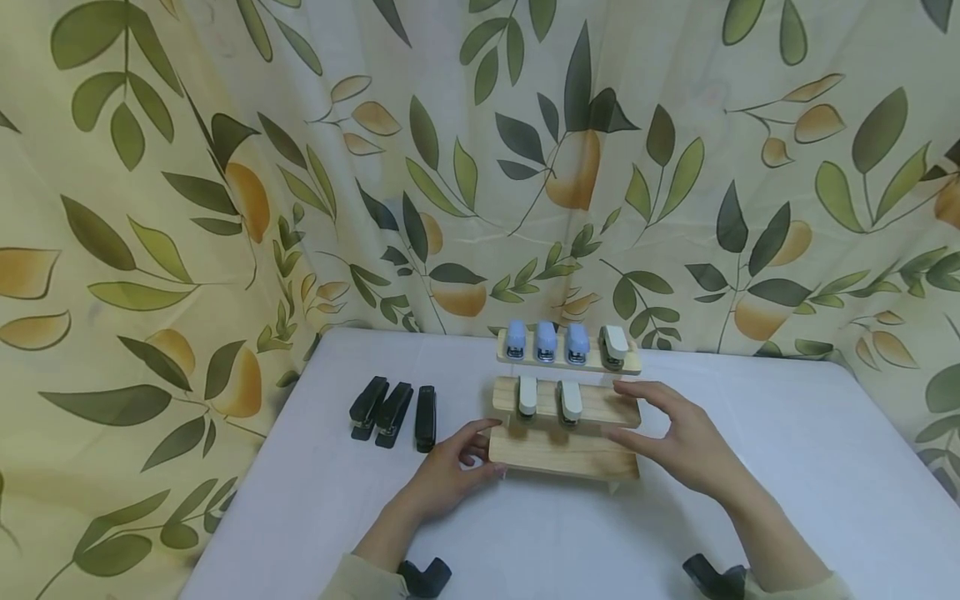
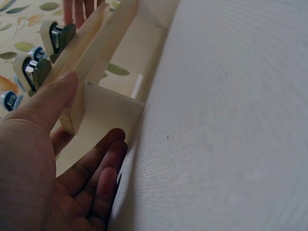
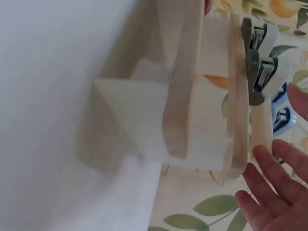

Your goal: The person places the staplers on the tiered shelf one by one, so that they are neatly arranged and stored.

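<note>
From where I stand, a person's two bare hands reach forward from beige sleeves [image 1: 356, 579] to opposite ends of a stepped stand of pale, grained wooden boards on smooth white supports [image 1: 558, 454], which sits between them. The left hand [image 1: 447, 471] is turned inward, thumb and forefinger pinching the stand's lowest board at its end, the other fingers loosely curled beneath. The right hand [image 1: 686, 429] is spread in a wide C beside the middle board's end; whether its fingertips touch the wood, I cannot tell. Between the hands, two rounded white mini staplers [image 1: 549, 400] stand on that middle board. Beyond them, on the top board, are three glossy light-blue mini staplers [image 1: 546, 340] and one white mini stapler [image 1: 614, 346], nearest the right hand. Three slim black staplers [image 1: 392, 414] rest just beyond the left hand, to its left, on finely woven white cloth [image 1: 540, 542].
</note>
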The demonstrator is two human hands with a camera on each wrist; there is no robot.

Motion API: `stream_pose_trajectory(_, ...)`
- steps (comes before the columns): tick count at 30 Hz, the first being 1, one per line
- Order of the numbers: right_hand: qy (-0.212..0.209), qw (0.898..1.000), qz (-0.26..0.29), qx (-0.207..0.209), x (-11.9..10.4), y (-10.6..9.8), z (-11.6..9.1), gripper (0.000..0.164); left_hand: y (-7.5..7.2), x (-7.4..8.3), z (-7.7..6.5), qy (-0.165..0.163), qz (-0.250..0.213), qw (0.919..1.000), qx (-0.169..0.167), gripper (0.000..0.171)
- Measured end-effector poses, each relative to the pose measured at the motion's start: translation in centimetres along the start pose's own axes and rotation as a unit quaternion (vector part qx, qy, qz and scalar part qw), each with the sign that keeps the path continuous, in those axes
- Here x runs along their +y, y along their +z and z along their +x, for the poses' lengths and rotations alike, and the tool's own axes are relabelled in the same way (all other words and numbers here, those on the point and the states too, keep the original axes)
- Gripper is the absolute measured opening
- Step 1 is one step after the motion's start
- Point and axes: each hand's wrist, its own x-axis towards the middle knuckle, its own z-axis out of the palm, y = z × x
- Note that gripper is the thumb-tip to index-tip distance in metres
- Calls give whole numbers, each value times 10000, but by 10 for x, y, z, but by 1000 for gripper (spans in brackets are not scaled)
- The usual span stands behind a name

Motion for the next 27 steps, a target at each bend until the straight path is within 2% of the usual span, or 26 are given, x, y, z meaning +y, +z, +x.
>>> stream_pose_trajectory(6,191,9997,-124,-64,9,-8,-8,67,-1,1,-1,19,16,10000,13,63)
stream_pose_trajectory(27,431,9972,-619,-16,52,-27,-28,70,-1,2,-1,-2,-5,10000,-13,63)
